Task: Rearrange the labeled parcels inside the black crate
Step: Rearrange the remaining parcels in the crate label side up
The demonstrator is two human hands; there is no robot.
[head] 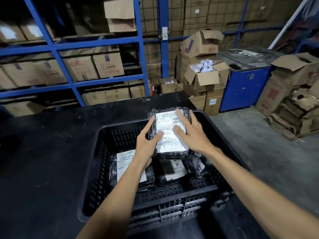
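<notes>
Both hands are on one parcel: left hand [146, 144] grips its near left edge, thumb over the white label and fingers underneath, while my right hand [191, 131] lies flat and spread on the label, pressing down without curling round anything. That top parcel [170, 133], wrapped in shiny black plastic, is tilted up above the far right part of the black crate [96, 169], its far end leaning near the rim.

Below my left wrist lies a second labelled parcel [124, 163], label up, on the crate floor. Just beneath my left palm and to its right sits a third parcel [172, 168], and under my right forearm there is more crumpled black wrap [198, 163] that I cannot make out clearly.

My guess at the risk: the wrap looks slippery, and only one hand truly holds the parcel. If my flat right hand lifts off too early, the parcel could slide out of my left fingers, land crooked on those beneath, or tip over the far rim.

The crate rests on a dark, scuffed tabletop [43, 152]. Beyond my hands stand blue shelving [57, 49] filled with cardboard boxes, a blue cabinet [241, 87] to the right, and flattened cardboard [296, 118] on a grey concrete floor [250, 144]
</notes>
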